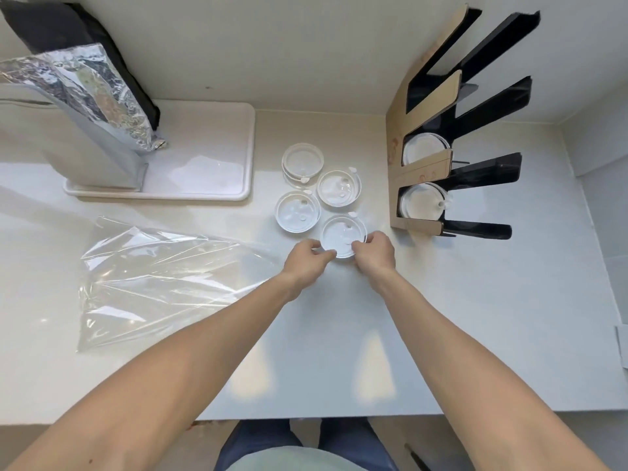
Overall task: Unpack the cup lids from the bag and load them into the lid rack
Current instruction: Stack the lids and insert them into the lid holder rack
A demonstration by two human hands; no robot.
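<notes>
Several white cup lids lie upside down in small stacks on the pale counter. The nearest lid stack point(343, 232) is pinched at its near rim by my left hand point(307, 258) and my right hand point(373, 253). Three more lid stacks lie behind it: one at the left point(297, 210), one at the right point(338, 188) and one farthest back point(302, 161). The lid rack point(424, 164), black with brown cardboard fronts, stands to the right and holds lids in its two nearest slots point(421, 202). The clear plastic bag point(153, 277) lies flat and crumpled at the left.
A white tray point(217, 185) at the back left carries a silver foil bag point(102, 93) and a black bag point(51, 25). The rack's far slots look unfilled. The counter's front edge runs just above my knees.
</notes>
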